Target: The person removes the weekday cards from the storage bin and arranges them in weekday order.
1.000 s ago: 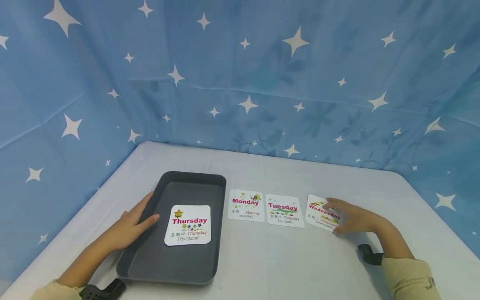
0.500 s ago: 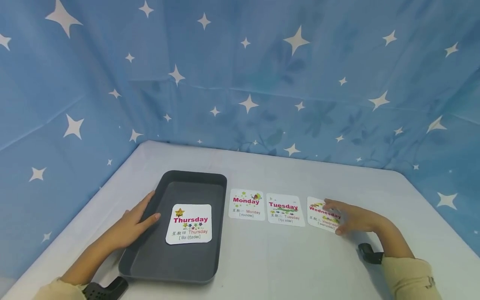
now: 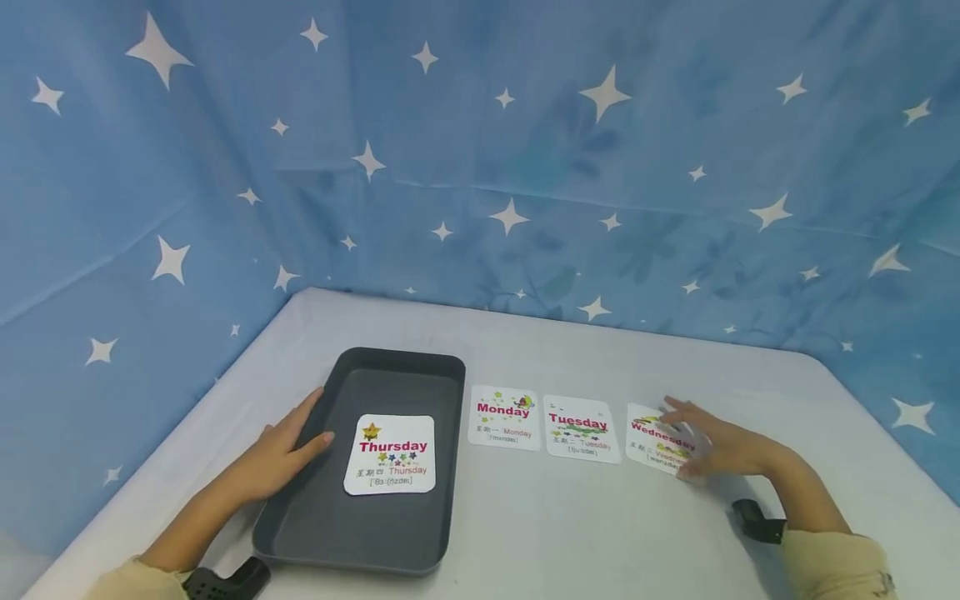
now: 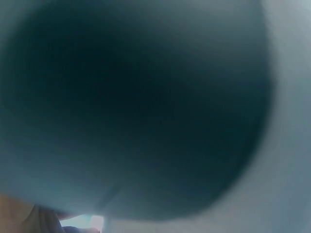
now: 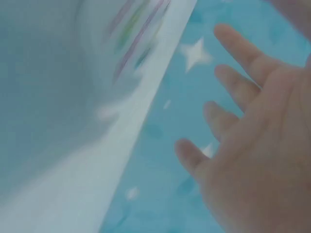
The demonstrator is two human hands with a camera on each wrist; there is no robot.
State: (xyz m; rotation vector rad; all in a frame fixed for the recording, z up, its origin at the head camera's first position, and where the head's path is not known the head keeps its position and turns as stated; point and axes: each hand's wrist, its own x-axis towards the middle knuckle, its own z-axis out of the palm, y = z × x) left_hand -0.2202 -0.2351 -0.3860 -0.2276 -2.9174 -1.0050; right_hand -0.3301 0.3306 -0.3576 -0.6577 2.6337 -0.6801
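In the head view my left hand (image 3: 281, 454) rests along the left rim of the dark grey tray (image 3: 300, 533), its straight thumb reaching over the edge. A white Thursday card (image 3: 392, 482) lies face up inside the tray. My right hand (image 3: 723, 442) is over the right side of the Wednesday card (image 3: 647, 448), covering part of it. Its fingers spread loosely in the right wrist view, with nothing between them. The Monday card (image 3: 505, 421) and Tuesday card (image 3: 582, 433) lie in a row to the left of it. The tray wall (image 4: 146, 194) fills most of the left wrist view, blurred.
A white cloth-covered table (image 3: 555, 533) carries the tray and cards. Behind it and at the left hangs a blue curtain (image 3: 450, 275) with white stars. Black wrist devices (image 3: 756, 523) sit at both sleeves.
The Wednesday card has turned slightly straighter under my right hand, whose fingers have since eased a little off it. My left hand stays on the tray rim. The head view has shifted slightly.
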